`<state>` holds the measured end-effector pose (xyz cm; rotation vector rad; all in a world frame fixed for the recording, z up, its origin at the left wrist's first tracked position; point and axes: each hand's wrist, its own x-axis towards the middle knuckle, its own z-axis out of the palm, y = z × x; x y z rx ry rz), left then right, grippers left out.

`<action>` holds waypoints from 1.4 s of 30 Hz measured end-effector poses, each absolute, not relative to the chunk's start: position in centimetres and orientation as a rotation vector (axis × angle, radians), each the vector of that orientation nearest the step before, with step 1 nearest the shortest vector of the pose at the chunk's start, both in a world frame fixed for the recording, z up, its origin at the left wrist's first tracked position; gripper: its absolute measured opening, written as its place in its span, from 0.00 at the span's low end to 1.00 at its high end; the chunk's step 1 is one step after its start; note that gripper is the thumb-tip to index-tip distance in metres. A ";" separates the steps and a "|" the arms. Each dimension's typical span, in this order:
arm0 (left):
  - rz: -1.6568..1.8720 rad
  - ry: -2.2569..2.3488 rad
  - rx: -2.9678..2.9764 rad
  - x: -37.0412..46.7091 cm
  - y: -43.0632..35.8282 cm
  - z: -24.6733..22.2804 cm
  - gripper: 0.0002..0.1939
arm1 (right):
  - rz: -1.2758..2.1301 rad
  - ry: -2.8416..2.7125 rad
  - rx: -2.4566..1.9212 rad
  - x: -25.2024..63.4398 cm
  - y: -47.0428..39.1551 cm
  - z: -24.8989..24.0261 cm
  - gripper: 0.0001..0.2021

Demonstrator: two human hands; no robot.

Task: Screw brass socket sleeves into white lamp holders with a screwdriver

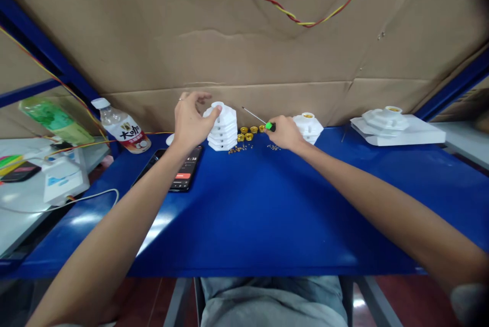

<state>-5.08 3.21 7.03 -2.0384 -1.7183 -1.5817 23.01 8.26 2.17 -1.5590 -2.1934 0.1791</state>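
— Spotting what at the far left?

— Seeing a green bottle (57,119) slanting beside the blue frame (30,30), then finding a white-capped bottle (124,128) on the blue table (244,225).

— And moving rightward?

— Passing a phone (189,171), showing a lit screen partly under the left forearm. Reaching above it with the left hand (193,118).

— Gripping anything there?

— Not closing around anything: holding the fingers loosely arched and well apart from the thumb, laying the thumb by the top of a stack of white housings (223,136). Not being able to tell whether pressing.

— Finding what just right of that stack?

— Noticing gold-coloured parts (248,137) near the wall, and small screws (237,149) scattering in front.

— And doing what with the right hand (286,133)?

— Wrapping it firmly around the green-and-black handle of a screwdriver (270,126), pointing the shaft up and leftward above the gold-coloured parts.

— Ending where?

— Seeing a shorter white stack (308,126) just behind that hand, then, well apart, more white pieces (384,120) resting on a white box (422,131).
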 end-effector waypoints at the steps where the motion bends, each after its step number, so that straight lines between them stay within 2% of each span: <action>1: -1.536 -1.718 -2.045 -5.4 4.3 7.0 0.20 | 0.180 -2.192 -1.585 22.5 8.4 2.0 0.08; 6: -1.442 -1.786 -2.036 -5.9 7.8 5.6 0.23 | 0.192 -2.236 -1.678 21.1 8.8 1.0 0.07; 12: -1.414 -1.803 -2.069 -5.9 8.5 4.6 0.17 | 0.192 -2.267 -1.721 20.3 9.4 0.4 0.05; 15: -1.402 -1.753 -2.099 -5.8 7.8 5.5 0.17 | 0.188 -2.252 -1.700 20.1 9.3 0.7 0.05; 21: -1.651 -1.525 -2.120 -3.1 3.0 7.7 0.18 | 0.152 -2.199 -1.502 21.8 6.7 2.9 0.04; 25: -1.704 -1.560 -2.604 0.9 -1.4 4.6 0.17 | 0.160 -2.170 -1.312 24.8 3.3 3.9 0.05; 27: -1.604 -1.577 -2.834 2.6 -2.8 2.2 0.15 | 0.276 -2.084 -1.148 26.2 1.6 3.8 0.06; 31: -1.468 -1.558 -2.962 3.6 -3.6 -1.1 0.17 | 0.506 -1.973 -1.126 27.3 -0.6 3.2 0.10; 36: -1.407 -1.529 -2.988 2.9 -3.2 -1.7 0.19 | 0.559 -2.055 -0.991 26.4 -1.6 3.3 0.16; 42: -1.465 -1.552 -2.968 3.2 -3.4 -1.6 0.16 | 0.546 -2.216 -0.929 24.9 -2.6 2.8 0.11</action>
